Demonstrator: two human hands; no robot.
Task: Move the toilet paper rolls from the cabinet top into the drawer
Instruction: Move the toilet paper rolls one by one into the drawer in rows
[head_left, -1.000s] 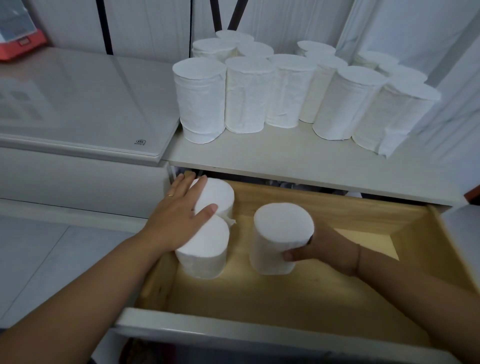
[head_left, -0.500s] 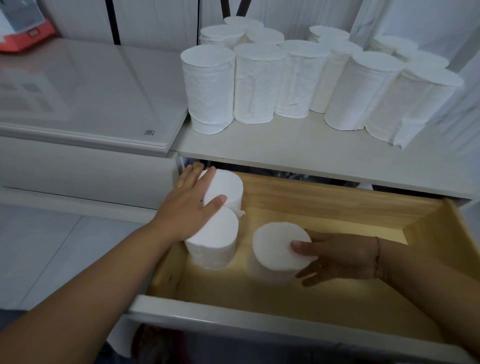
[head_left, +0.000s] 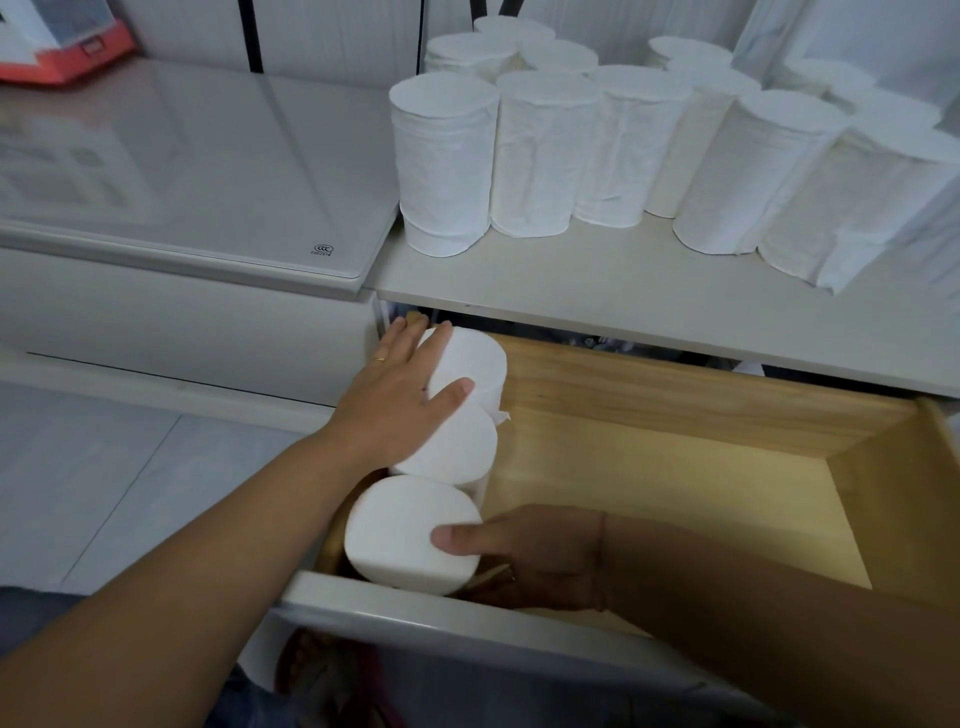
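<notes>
Three white toilet paper rolls stand upright along the left wall of the open wooden drawer (head_left: 675, 483). My left hand (head_left: 400, 395) lies flat, fingers spread, on top of the back roll (head_left: 478, 358) and the middle roll (head_left: 452, 447). My right hand (head_left: 535, 556) grips the front roll (head_left: 400, 530) at its right side, thumb on its top, close to the drawer's front left corner. Several more rolls (head_left: 545, 156) stand upright in a cluster on the cabinet top (head_left: 597, 280) above the drawer.
A glossy white appliance lid (head_left: 197, 161) adjoins the cabinet top on the left, with a red-and-white box (head_left: 62, 47) at its far corner. The drawer's white front panel (head_left: 467, 618) is nearest me. The drawer floor to the right of the rolls is bare wood.
My right hand slid its roll left and toward the drawer front, into line behind the other two. My left hand stayed resting on the two back rolls.
</notes>
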